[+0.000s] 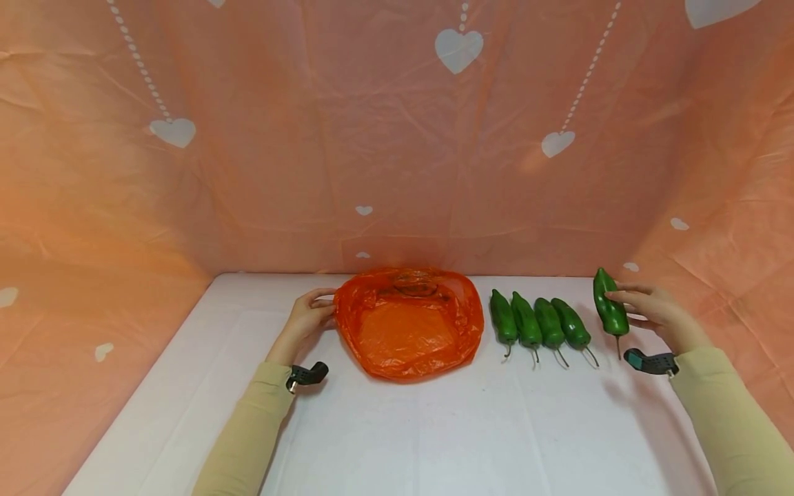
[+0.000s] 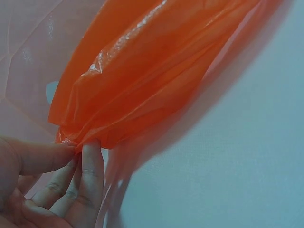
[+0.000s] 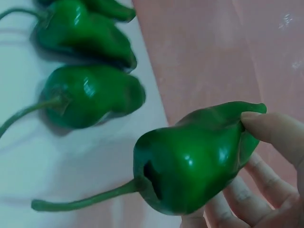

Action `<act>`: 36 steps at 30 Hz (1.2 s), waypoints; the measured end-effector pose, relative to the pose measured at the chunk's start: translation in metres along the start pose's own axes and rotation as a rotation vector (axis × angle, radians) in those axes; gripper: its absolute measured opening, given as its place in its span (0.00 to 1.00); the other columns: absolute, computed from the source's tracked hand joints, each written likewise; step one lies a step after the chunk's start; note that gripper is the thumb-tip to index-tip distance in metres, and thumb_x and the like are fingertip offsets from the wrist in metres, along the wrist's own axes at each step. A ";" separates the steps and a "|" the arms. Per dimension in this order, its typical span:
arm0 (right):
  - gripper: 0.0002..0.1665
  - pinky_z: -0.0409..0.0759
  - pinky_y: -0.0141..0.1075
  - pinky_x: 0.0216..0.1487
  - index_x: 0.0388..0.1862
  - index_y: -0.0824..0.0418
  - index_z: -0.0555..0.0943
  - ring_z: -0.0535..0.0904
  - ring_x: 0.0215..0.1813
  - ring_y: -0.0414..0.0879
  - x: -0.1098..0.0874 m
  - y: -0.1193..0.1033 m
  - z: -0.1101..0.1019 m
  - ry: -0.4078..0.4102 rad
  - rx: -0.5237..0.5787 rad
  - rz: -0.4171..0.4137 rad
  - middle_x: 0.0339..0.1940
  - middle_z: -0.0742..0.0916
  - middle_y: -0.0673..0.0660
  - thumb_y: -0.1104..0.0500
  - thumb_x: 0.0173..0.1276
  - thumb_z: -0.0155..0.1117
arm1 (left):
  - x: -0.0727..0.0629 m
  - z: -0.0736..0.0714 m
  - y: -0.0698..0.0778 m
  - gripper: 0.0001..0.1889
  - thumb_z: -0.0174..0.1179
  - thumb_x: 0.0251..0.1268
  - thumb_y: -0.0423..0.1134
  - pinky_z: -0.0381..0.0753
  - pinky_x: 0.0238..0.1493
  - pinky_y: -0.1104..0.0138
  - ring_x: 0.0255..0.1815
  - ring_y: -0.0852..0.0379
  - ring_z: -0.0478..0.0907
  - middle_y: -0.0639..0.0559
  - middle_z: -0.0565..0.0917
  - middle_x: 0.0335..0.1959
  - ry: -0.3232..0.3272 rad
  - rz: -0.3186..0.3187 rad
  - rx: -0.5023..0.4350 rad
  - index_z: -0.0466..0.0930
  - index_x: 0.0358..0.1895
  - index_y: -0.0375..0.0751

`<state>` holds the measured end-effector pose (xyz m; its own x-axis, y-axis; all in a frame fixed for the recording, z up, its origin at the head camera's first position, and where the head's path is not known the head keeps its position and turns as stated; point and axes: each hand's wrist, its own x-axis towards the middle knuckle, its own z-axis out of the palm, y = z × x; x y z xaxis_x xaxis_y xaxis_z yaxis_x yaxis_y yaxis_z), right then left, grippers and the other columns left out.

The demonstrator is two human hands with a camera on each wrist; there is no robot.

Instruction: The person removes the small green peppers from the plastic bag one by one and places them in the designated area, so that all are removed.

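Note:
My left hand [image 1: 308, 317] pinches the left rim of an orange plastic bag [image 1: 406, 331] lying with its mouth spread wide. In the left wrist view, thumb and fingertips grip the gathered film of the bag [image 2: 137, 80]. At the right, my right hand [image 1: 660, 313] holds a green pepper [image 1: 611, 303] off the table, stem hanging down. Seen from the right wrist, the thumb lies on top of the held pepper [image 3: 190, 161] near its tip, with fingers beneath. Several more green peppers [image 1: 524, 320] lie in a row between the bag and the right hand.
The table [image 1: 409, 434] wears a white cover. A pink-orange cloth [image 1: 397, 138] with white hearts hangs behind it and at both sides. Dark wrist cameras [image 1: 651, 362] stick out from both sleeves. The row's rightmost pepper [image 1: 572, 324] lies nearest the held one.

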<state>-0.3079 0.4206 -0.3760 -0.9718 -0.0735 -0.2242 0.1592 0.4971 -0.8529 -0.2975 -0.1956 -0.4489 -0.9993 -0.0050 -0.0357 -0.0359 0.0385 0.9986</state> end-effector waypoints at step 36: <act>0.43 0.79 0.41 0.49 0.65 0.80 0.59 0.74 0.40 0.40 0.022 0.036 0.020 -0.009 -0.090 0.061 0.59 0.66 0.75 0.45 0.71 0.56 | 0.001 0.001 -0.004 0.21 0.52 0.66 0.22 0.85 0.38 0.60 0.31 0.57 0.82 0.38 0.81 0.40 0.027 0.020 0.028 0.67 0.63 0.27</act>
<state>-0.3203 0.4193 -0.4210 -0.9592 -0.0481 -0.2787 0.2012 0.5764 -0.7920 -0.2980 -0.1947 -0.4533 -0.9994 -0.0305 -0.0142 -0.0162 0.0666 0.9976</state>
